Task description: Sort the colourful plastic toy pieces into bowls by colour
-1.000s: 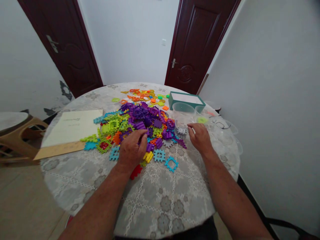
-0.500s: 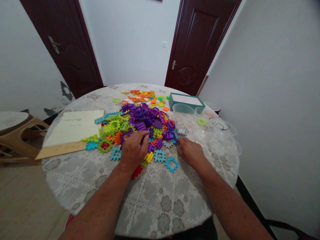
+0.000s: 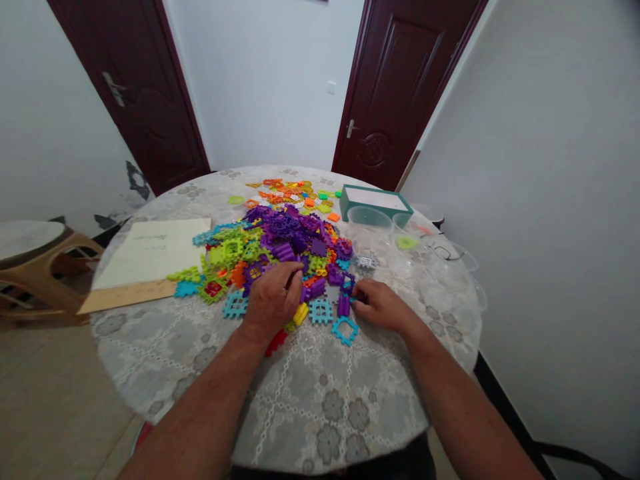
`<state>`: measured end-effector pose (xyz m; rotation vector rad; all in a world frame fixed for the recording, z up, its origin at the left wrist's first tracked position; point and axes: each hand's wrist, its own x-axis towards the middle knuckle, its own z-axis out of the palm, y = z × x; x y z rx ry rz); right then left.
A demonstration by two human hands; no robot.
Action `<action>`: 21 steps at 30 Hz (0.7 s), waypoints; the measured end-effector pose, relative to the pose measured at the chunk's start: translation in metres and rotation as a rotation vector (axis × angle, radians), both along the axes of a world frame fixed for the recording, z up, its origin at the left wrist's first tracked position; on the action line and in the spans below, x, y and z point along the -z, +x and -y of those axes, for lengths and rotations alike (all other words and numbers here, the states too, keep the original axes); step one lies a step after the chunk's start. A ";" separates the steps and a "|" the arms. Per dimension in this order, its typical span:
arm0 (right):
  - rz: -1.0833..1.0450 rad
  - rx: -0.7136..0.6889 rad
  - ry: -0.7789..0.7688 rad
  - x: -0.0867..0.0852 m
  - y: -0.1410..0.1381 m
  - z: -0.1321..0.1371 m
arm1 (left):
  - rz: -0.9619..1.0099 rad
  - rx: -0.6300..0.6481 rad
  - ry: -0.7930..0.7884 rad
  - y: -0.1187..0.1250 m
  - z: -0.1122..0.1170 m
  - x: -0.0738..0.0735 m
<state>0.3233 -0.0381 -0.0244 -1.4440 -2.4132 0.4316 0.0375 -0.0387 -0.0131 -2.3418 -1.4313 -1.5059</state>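
Note:
A heap of plastic interlocking building pieces (image 3: 285,227), mostly purple, lime green and blue, lies on the table. My left hand (image 3: 275,293) rests on its near side with curled fingers; whatever they hold, if anything, is hidden. At the right edge of the heap, my right hand (image 3: 377,303) pinches a small blue building piece (image 3: 348,285). Just below its fingertips is a purple ribbed piece (image 3: 343,306). Nearer to me lie a light-blue window tile (image 3: 321,311), a blue open frame tile (image 3: 345,330), a yellow ribbed piece (image 3: 301,314) and a partly covered red piece (image 3: 276,343).
A round table with a flowered cloth (image 3: 300,393) carries everything. Clear plastic tubs (image 3: 370,230) and a green-sided box (image 3: 375,201) stand right. Glasses (image 3: 447,253) lie among the tubs. Left is a paper sheet (image 3: 150,250); orange pieces (image 3: 280,193) lie behind the heap.
A purple ribbed piece and other purple parts have shifted right, beside my right fingertips. My right hand has moved slightly down. My left hand stays nearly in place.

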 end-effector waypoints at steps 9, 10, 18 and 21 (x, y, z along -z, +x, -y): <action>-0.278 0.076 -0.086 -0.003 0.020 -0.004 | -0.033 0.016 -0.042 0.002 0.000 0.001; -0.245 0.089 -0.056 -0.003 0.023 -0.004 | -0.034 0.016 -0.041 0.002 0.000 0.001; -0.032 0.038 -0.104 -0.008 0.027 0.000 | -0.039 0.024 -0.019 0.003 0.001 -0.001; -0.080 0.039 -0.157 -0.008 0.028 0.000 | -0.047 0.023 -0.014 0.003 0.001 0.001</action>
